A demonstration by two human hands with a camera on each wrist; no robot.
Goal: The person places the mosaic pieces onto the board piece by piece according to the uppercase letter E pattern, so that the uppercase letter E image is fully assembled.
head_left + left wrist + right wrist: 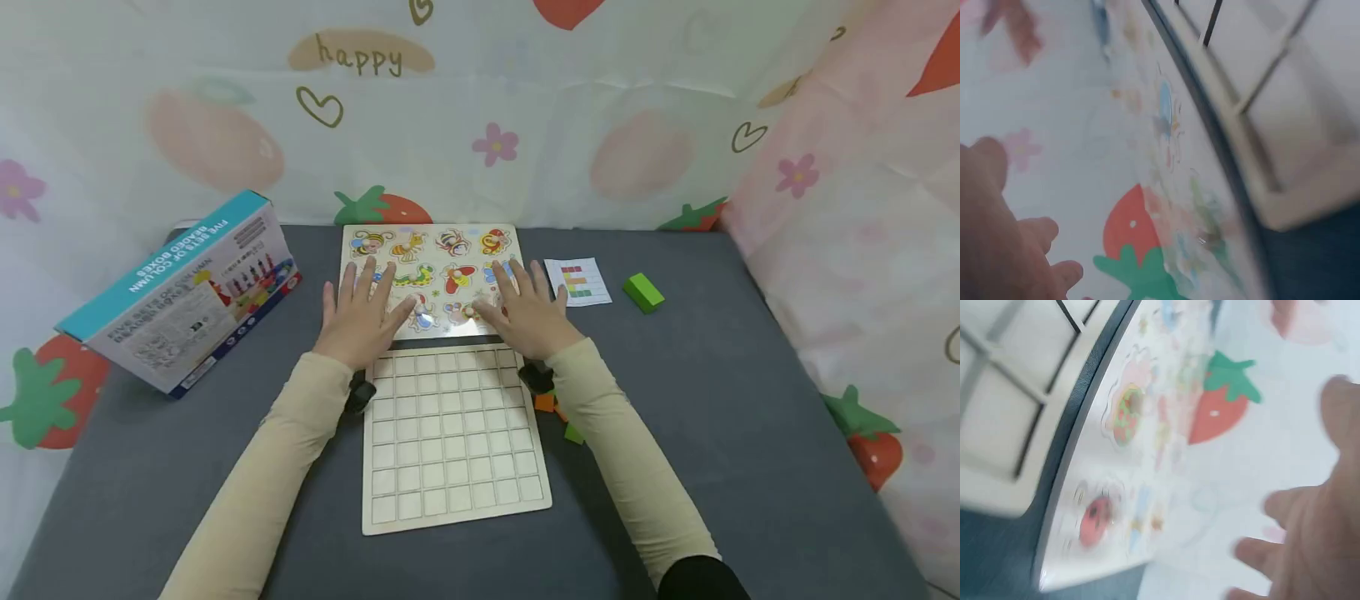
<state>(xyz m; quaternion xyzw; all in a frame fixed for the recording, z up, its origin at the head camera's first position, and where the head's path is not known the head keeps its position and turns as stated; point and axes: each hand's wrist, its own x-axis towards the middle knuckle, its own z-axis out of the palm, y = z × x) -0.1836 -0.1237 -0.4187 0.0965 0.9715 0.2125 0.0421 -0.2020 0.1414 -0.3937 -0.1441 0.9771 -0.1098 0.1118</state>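
Note:
In the head view both hands are held palm down with fingers spread over a white board [431, 252] printed with cartoon insects. My left hand [356, 323] overlaps its left side, and my right hand [537, 315] its right side. Neither hand grips anything. Just nearer lies a pale wooden grid board [367, 483] with square cells, its upper corners close to the wrists. The left wrist view has the left fingers [1041, 234] apart at its edge; the right wrist view has the right fingers [1285, 506] likewise spread.
A small card with a coloured block pattern [557, 275] lies right of the insect board, beside a green block [643, 293]. Orange blocks [544, 403] and another green block [573, 434] sit partly under the right forearm. A large toy box [187, 304] stands at the left.

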